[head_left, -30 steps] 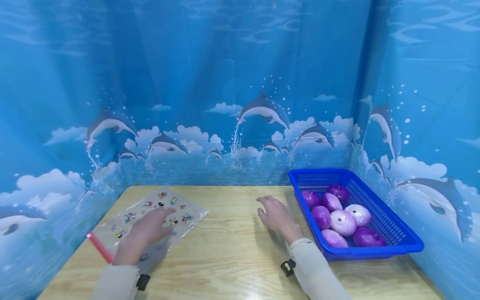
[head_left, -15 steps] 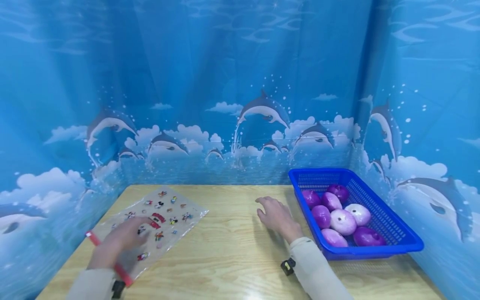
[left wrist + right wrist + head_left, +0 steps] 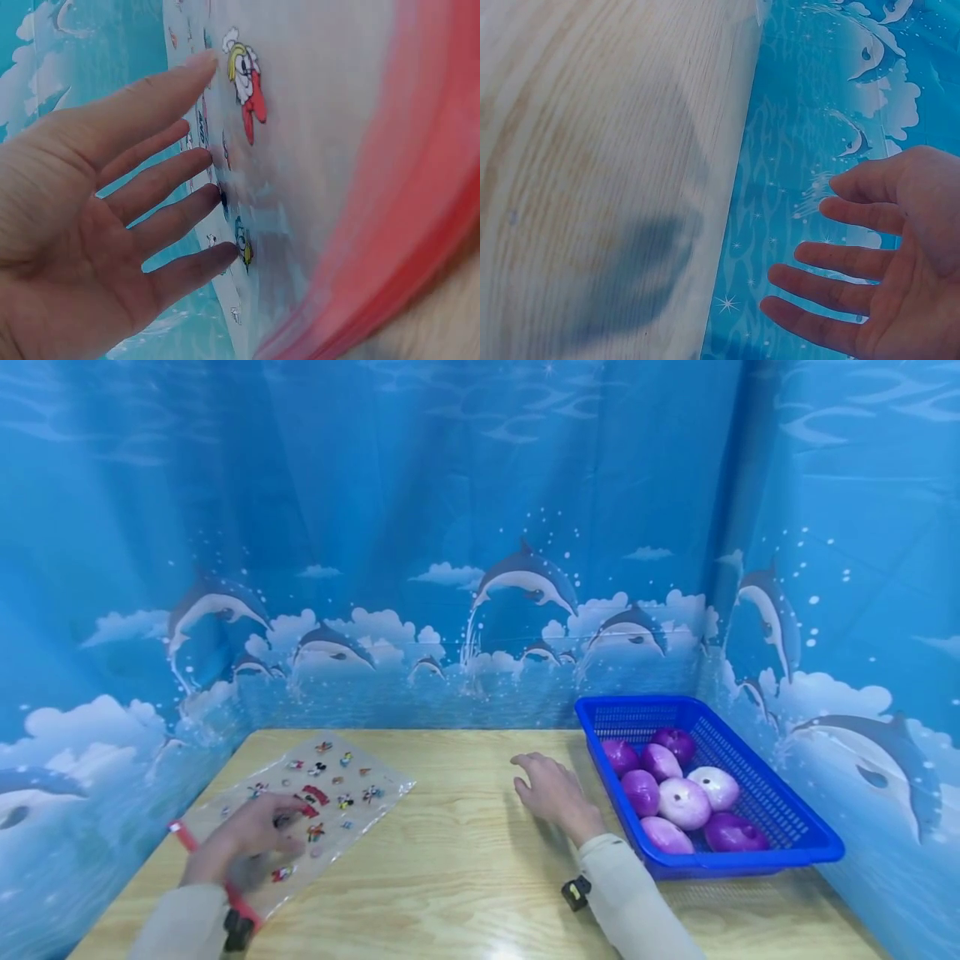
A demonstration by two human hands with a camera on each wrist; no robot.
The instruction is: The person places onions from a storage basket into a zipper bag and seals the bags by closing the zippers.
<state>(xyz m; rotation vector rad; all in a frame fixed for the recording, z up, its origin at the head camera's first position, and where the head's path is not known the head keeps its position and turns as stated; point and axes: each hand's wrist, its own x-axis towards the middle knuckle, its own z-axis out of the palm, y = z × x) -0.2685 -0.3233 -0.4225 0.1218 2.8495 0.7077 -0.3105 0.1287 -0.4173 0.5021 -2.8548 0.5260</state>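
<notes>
A clear plastic zip bag printed with small cartoon figures and edged by a red strip lies flat on the left of the table. Over its near left part is my left hand, fingers spread and loosely bent. In the left wrist view the fingertips come right at the bag's printed surface, and nothing is held. My right hand hovers above the table beside the blue basket, fingers relaxed, holding nothing; its shadow falls on the wood in the right wrist view.
On the right stands a blue plastic basket with several purple and whitish-purple onions in its near left part. The light wooden table meets a blue dolphin-print curtain at the back and sides.
My left hand has moved left and nearer over the bag, uncovering the red print in its middle. During the last half second it has barely shifted. My right hand stays in place.
</notes>
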